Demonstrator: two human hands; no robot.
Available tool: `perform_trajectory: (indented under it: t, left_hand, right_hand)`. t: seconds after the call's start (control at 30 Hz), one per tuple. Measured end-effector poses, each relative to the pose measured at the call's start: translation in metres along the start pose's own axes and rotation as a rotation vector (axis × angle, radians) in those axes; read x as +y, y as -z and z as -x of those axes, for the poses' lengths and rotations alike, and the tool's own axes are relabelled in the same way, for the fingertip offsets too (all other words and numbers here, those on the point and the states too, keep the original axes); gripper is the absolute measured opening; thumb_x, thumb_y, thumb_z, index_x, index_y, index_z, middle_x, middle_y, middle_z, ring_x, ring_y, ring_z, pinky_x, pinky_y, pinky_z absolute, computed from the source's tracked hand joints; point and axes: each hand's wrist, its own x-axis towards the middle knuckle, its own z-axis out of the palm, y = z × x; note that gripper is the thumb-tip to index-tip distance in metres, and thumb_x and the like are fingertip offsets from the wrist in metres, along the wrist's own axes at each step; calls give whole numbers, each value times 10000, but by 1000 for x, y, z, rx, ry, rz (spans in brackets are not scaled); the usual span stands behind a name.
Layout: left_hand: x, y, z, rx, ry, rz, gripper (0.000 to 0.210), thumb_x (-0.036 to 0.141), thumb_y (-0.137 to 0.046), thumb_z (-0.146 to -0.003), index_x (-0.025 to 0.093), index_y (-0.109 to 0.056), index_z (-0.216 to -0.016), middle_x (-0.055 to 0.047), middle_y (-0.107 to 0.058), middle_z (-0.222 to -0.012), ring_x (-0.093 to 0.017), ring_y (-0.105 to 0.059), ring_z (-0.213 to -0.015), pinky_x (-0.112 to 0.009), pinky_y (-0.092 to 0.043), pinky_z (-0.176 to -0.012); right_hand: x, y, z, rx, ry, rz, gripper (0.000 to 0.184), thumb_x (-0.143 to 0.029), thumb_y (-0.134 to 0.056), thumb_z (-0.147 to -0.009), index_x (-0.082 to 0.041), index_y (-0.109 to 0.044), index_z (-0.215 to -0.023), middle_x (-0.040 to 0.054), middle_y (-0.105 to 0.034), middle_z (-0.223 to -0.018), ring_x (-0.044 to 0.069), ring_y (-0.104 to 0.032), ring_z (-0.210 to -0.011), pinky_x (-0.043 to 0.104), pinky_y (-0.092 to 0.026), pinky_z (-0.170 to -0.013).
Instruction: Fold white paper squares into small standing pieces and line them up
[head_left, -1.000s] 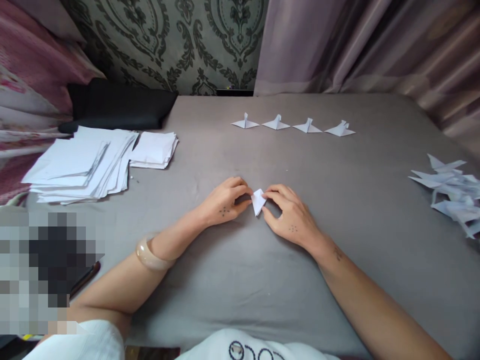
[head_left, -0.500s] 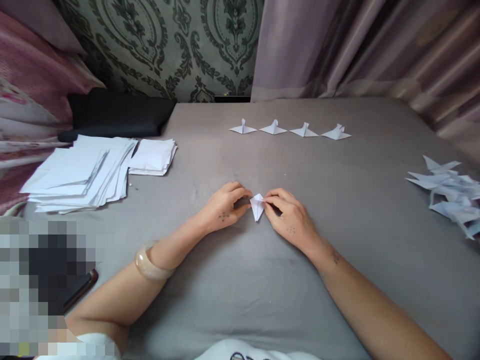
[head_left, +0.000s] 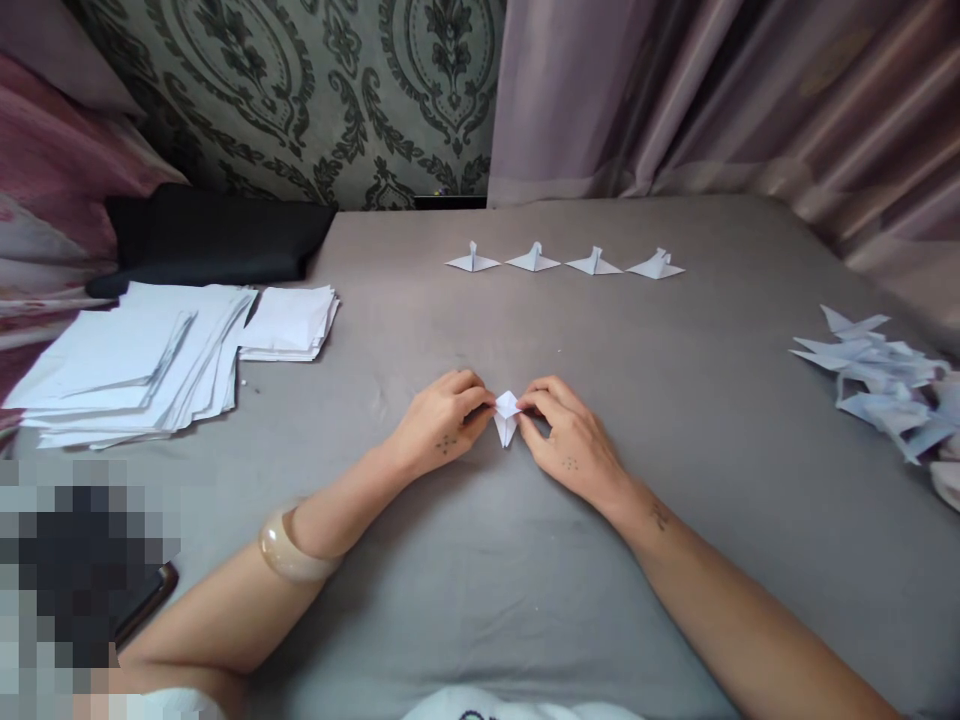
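Observation:
Between my two hands is a small white folded paper piece [head_left: 507,415], kite-shaped, with its narrow end pointing toward me and a slit along the lower half. My left hand [head_left: 446,420] pinches its left edge with thumb and forefinger. The right edge is pinched by the fingertips of my right hand [head_left: 566,430]. Farther back, several finished folded paper birds [head_left: 534,258] stand in a row with their wings spread.
A grey cloth-covered surface [head_left: 480,580] lies under everything. Stacks of white paper sheets [head_left: 135,400] and smaller squares [head_left: 289,322] are at left, before a black folded item [head_left: 217,235]. A heap of folded paper birds [head_left: 885,370] lies at right. A blurred patch covers the lower left.
The paper's upper part now looks opened out into a diamond, and my left fingers have closed on its left corner. The whole view has shifted slightly.

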Motion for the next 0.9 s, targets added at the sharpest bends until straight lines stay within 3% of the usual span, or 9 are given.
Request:
perform_trajectory:
  t: [0.33,0.67,0.9]
  left_hand:
    - [9,-1,-7,9,201,100,169,235,-524,-877,157,-666,-827,-61,-616,-852,-159,-562,-792,-265,-434,-690]
    - [11,0,-8,47,284,203,149,230,-565,-855,153,-675,-789,-49,-611,-801,-139,-550,-733,-241,-421,-642]
    - [9,-6,-7,56,271,159,114,210,-570,-850,153,-648,-790,-44,-591,-806,-147,-527,-763,-257,-415,-670]
  right_hand:
    - [5,-4,-5,1,-101,-100,136,-220,-484,-899,-197,-606,-844,58,-584,-1028,164,-594,-873,312,-472,-803]
    - [5,-6,-8,16,-119,-102,134,-230,-491,-889,-184,-595,-819,61,-573,-1027,153,-597,-832,304,-477,-770]
    - [4,-9,-9,62,-167,-113,130,-237,-534,-852,-179,-600,-756,64,-575,-1021,151,-596,-797,302,-479,-724]
